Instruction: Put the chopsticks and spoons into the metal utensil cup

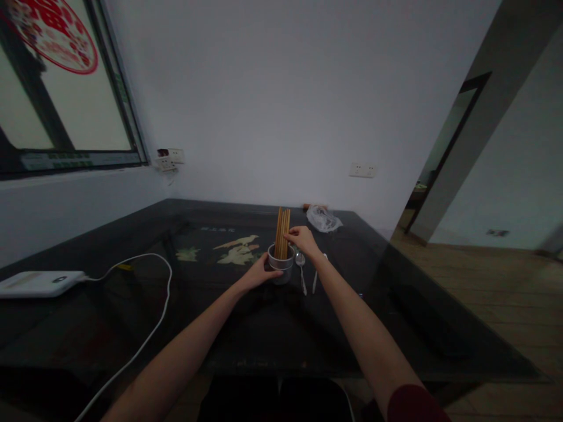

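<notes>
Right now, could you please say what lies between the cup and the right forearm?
The head view shows a spoon and a partly hidden second utensil.

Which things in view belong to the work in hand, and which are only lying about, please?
In use:
- metal cup, held by the left grip
- chopsticks in it, touched by the right grip

Apparently just lying about:
- spoon and partly hidden utensil, both untouched
- plastic bag
- white device with cable

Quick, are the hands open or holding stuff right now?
Left hand: closed around the metal cup.
Right hand: pinched closed on chopsticks standing in that cup; how many, I can't tell.
</notes>
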{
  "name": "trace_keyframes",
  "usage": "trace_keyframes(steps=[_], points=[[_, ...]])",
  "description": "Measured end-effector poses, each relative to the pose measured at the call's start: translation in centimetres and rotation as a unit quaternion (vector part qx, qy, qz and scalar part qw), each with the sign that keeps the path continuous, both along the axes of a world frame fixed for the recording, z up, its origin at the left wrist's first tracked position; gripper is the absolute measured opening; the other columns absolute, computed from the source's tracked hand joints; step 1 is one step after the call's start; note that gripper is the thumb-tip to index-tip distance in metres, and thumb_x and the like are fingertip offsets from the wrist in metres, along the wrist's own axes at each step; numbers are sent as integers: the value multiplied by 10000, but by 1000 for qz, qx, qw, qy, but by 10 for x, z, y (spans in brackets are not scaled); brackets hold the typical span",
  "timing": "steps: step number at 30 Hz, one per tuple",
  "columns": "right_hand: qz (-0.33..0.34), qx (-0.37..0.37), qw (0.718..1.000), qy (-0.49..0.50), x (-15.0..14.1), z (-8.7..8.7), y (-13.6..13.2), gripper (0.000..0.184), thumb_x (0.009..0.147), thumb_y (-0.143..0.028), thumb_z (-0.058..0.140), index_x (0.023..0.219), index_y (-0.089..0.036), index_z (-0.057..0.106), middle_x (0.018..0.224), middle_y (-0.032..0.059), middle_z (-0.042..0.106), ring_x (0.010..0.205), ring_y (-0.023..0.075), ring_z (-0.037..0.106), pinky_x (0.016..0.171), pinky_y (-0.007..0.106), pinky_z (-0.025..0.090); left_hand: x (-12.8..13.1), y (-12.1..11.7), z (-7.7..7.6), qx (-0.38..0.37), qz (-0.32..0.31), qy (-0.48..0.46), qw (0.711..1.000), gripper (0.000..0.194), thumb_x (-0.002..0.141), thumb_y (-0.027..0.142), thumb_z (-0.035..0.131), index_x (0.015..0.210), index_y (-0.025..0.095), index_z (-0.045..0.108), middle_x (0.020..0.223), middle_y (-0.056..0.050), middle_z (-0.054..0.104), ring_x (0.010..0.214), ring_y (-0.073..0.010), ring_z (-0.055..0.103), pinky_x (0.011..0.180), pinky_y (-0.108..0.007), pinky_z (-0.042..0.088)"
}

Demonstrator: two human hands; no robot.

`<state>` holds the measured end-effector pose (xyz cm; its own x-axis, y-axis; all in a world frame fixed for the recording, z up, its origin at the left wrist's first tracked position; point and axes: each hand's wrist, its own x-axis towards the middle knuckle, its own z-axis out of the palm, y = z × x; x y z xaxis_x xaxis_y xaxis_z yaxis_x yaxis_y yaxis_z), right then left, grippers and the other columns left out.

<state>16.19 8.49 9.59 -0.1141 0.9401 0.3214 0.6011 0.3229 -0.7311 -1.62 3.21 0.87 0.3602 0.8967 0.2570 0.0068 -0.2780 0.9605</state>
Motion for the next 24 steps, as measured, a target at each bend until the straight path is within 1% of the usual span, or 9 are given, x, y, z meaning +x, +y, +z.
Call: trace_keyframes(steps=[5,12,17,20,24], points=[[15,5,1000,4,1,-2,2,138,747,-257,655,765,-131,707,709,42,704,621,149,638,571,213,462,-1,2,-2,1,3,20,1000,772,621,283,793,1281,147,416,1329,-156,506,1181,-272,526,1034,-453,393],[15,-5,1000,10,2,-3,3,173,746,-303,658,748,-138,711,713,39,703,637,150,634,582,215,453,0,-1,2,-14,0,13,1000,777,613,282,796,1281,149,422,1322,-158,512,1168,-278,535,1022,-466,397],[26,-7,1000,-1,3,-4,0,311,803,-404,589,731,-126,709,657,35,680,588,141,616,530,204,415,-1,1,-1,-2,3,6,1000,775,613,306,803,1279,144,443,1304,-163,526,1182,-279,522,1033,-463,380],[12,1,1000,1,6,-4,-3,402,845,-457,511,716,-129,704,679,47,689,584,139,613,515,205,406,-1,1,-2,12,0,9,1000,770,614,303,804,1274,141,440,1308,-158,524,1200,-275,506,1049,-452,364],[-5,17,999,40,23,0,-16,424,851,-473,471,759,-132,706,736,64,700,591,134,611,494,201,401,-1,-1,0,5,-8,12,1000,790,607,294,807,1277,149,414,1324,-153,508,1190,-268,517,1036,-439,386]])
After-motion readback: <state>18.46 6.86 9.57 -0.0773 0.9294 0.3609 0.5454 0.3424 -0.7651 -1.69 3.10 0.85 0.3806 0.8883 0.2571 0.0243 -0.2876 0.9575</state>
